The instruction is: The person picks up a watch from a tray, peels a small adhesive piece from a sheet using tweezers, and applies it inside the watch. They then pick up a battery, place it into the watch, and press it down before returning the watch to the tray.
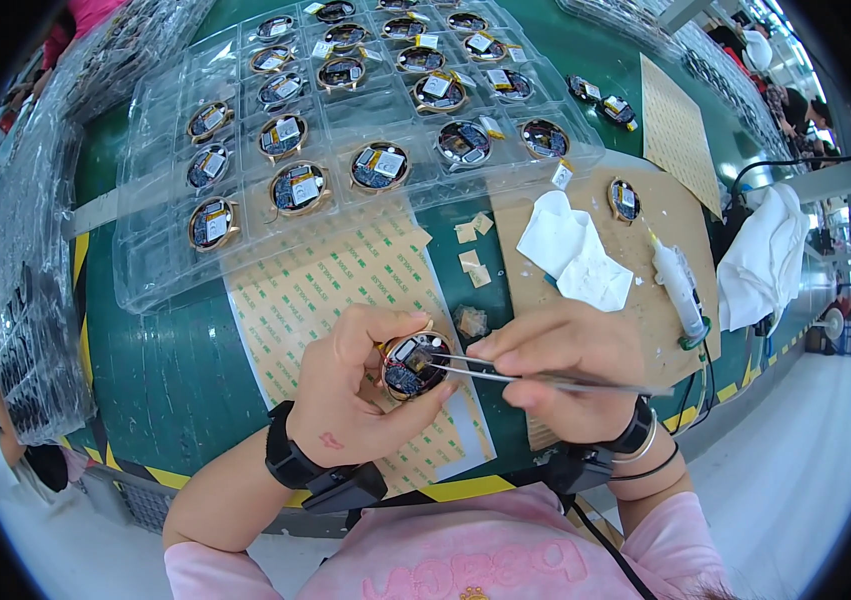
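Note:
My left hand [355,385] is closed around the rim of a round gold watch case [411,366], its circuit board facing up. In my right hand [570,365] a pair of metal tweezers [585,383] lies nearly level, with its tips over the middle of that board. Whether the tips grip anything is too small to tell. Under my left hand lies a sheet of tan adhesive backing [330,290] with green print. A small crumpled piece of clear film [470,320] sits just beyond the tweezer tips.
A clear plastic tray [170,262] with several watch cases fills the far side. To the right, a cardboard sheet [535,260] bears white wipes [570,250], another watch case [623,200] and a white glue-pen-like tool [678,290] with a cord. Stacked trays [35,260] stand left.

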Available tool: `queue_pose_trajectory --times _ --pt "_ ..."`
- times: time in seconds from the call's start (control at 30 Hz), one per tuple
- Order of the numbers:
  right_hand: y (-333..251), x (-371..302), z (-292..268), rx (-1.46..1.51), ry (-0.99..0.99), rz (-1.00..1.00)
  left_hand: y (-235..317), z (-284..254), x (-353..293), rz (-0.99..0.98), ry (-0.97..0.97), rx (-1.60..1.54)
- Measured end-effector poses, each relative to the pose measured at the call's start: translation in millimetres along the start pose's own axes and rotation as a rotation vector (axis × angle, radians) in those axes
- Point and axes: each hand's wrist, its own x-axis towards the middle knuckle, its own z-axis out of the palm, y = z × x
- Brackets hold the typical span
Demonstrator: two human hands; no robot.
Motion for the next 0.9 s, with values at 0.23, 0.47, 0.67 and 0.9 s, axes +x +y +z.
queue_pose_trajectory --times 0.23,0.47,0.67,0.9 --pt "-3 2 1 -0.192 -0.022 -0.103 -5 3 0 -0.037 0.006 0.064" --pt "1 -1 -1 -0.209 -0.027 -0.104 -9 4 -2 0.000 -0.012 0.230" --pt "8 -5 -1 -0.148 -0.063 -0.101 -11 6 -1 -0.045 -0.083 0.065" --pt "25 -17 -10 -0.021 -0.092 -0.008 -21 12 -4 -0.109 -0.214 -0.094"
